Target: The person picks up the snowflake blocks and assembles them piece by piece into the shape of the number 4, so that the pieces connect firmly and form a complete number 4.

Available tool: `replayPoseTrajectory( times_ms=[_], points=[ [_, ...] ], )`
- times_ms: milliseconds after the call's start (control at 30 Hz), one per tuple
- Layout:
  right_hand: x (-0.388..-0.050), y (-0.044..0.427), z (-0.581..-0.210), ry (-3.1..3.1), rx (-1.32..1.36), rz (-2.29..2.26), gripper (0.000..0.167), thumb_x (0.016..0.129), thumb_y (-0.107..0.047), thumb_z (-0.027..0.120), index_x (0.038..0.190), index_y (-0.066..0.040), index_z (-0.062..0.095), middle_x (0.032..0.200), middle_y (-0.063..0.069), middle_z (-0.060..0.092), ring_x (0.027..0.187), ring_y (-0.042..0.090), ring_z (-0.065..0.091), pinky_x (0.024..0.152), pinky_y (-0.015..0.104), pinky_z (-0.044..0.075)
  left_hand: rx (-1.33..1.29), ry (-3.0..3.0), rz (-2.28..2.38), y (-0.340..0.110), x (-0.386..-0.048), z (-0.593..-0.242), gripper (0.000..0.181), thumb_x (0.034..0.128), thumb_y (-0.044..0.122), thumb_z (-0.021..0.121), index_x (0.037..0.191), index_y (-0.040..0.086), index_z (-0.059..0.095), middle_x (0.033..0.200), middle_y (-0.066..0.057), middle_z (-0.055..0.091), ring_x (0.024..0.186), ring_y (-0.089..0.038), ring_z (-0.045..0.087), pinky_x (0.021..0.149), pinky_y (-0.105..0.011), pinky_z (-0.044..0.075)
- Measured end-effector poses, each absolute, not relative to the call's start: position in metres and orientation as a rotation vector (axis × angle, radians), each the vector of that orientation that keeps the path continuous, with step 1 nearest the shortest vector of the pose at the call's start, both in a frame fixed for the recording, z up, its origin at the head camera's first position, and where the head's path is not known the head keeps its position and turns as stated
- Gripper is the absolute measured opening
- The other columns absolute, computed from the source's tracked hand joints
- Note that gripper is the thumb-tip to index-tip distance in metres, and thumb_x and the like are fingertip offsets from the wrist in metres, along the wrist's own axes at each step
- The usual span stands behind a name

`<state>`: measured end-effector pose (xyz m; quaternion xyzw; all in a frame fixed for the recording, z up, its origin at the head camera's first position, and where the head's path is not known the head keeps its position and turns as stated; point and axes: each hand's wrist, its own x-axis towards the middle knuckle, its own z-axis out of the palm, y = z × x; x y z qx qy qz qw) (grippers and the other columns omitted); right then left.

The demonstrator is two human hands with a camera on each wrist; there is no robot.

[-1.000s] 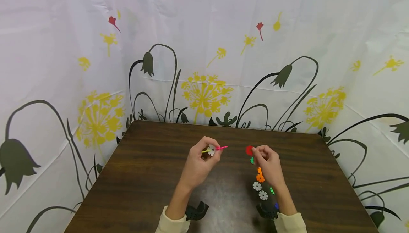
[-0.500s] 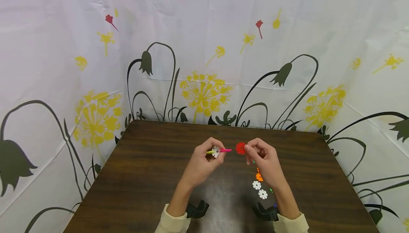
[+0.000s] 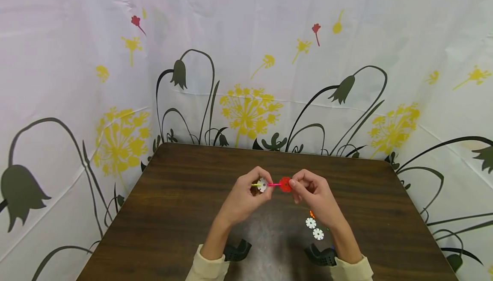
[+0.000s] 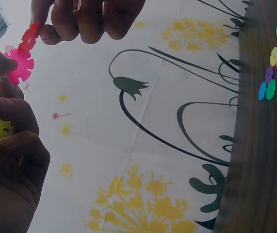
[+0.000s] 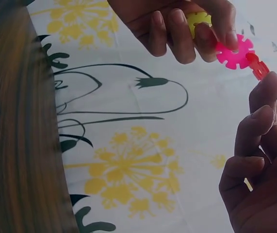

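Now red disc (image 3: pixel 285 184) touching pink disc (image 5: pixel 236 57), earlier gap closed, left grip (image 3: pixel 243 197) pinching pink, right grip (image 3: pixel 318 195) red

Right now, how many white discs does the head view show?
3: first white disc in the left hand, second and third on the table; others may be hidden.

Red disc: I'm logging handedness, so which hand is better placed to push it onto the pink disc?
Probably the right hand: it pinches the red disc opposite where that meets the pink disc. The left hand grips the pink disc, so seems better suited to steadying.
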<state>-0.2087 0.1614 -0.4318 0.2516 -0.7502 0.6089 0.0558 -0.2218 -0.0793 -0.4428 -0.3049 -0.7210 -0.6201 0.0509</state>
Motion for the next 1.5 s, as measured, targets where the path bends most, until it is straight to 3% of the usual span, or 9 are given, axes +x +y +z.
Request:
replayPoseTrajectory(
  times_ms=[400,600,733,933,1067,1333,1500],
  points=[
    [-0.201,0.158,-0.423,-2.436,0.749,1.674,0.016,0.111,-0.017,0.061,0.097,-0.016,0.069,0.063,0.001,0.056,0.059,0.018,0.054,0.056,0.031,0.047,-0.995,-2.212,-1.854,-0.079,-0.219,-0.442,0.013,0.1020,0.004,0.069,0.107,0.016,0.066,0.090,-0.005,0.064,0.069,-0.009,0.054,0.059,-0.020,0.046],
    [-0.198,0.153,-0.419,-2.434,0.741,1.657,0.014,0.110,-0.018,0.064,0.098,-0.015,0.070,0.063,0.000,0.055,0.058,0.015,0.053,0.056,0.031,0.048,-1.019,-2.206,-1.804,-0.079,-0.217,-0.439,0.014,0.1013,0.003,0.070,0.107,0.016,0.066,0.088,-0.005,0.064,0.069,-0.010,0.052,0.059,-0.019,0.044],
    [-0.199,0.152,-0.420,-2.419,0.718,1.673,0.015,0.111,-0.017,0.062,0.098,-0.014,0.069,0.063,0.002,0.054,0.056,0.018,0.052,0.053,0.030,0.046,-0.999,-2.203,-1.829,-0.078,-0.216,-0.437,0.017,0.1008,0.005,0.073,0.114,0.014,0.067,0.095,-0.006,0.067,0.072,-0.010,0.055,0.061,-0.019,0.047],
    [-0.208,0.157,-0.429,-2.429,0.673,1.724,0.027,0.115,-0.022,0.052,0.096,-0.008,0.065,0.070,0.006,0.059,0.061,0.024,0.056,0.055,0.031,0.051,-0.904,-2.220,-1.826,-0.078,-0.220,-0.440,0.025,0.0987,0.008,0.079,0.122,0.016,0.072,0.101,-0.004,0.071,0.073,-0.010,0.058,0.062,-0.020,0.051],
    [-0.224,0.172,-0.441,-2.431,0.634,1.697,0.035,0.118,-0.024,0.044,0.096,-0.007,0.066,0.073,0.011,0.060,0.063,0.028,0.058,0.060,0.033,0.055,-0.858,-2.217,-1.804,-0.081,-0.223,-0.442,0.021,0.0991,0.010,0.078,0.118,0.018,0.075,0.099,-0.003,0.072,0.071,-0.011,0.058,0.061,-0.022,0.051],
    [-0.266,0.217,-0.494,-2.687,0.313,1.529,0.033,0.114,-0.036,0.055,0.101,-0.008,0.067,0.080,0.025,0.062,0.064,0.032,0.057,0.059,0.032,0.051,-0.816,-2.219,-1.820,-0.089,-0.222,-0.440,0.019,0.1014,0.012,0.076,0.119,0.018,0.074,0.103,-0.007,0.072,0.076,-0.015,0.064,0.065,-0.025,0.057],
    [-0.280,0.238,-0.533,-2.954,0.131,1.344,0.025,0.110,-0.030,0.063,0.112,-0.005,0.066,0.089,0.018,0.068,0.072,0.027,0.062,0.063,0.032,0.050,-0.798,-2.204,-1.813,-0.091,-0.222,-0.440,0.015,0.1047,0.016,0.072,0.119,0.018,0.072,0.094,-0.007,0.066,0.071,-0.018,0.058,0.060,-0.024,0.051]
  ],
)
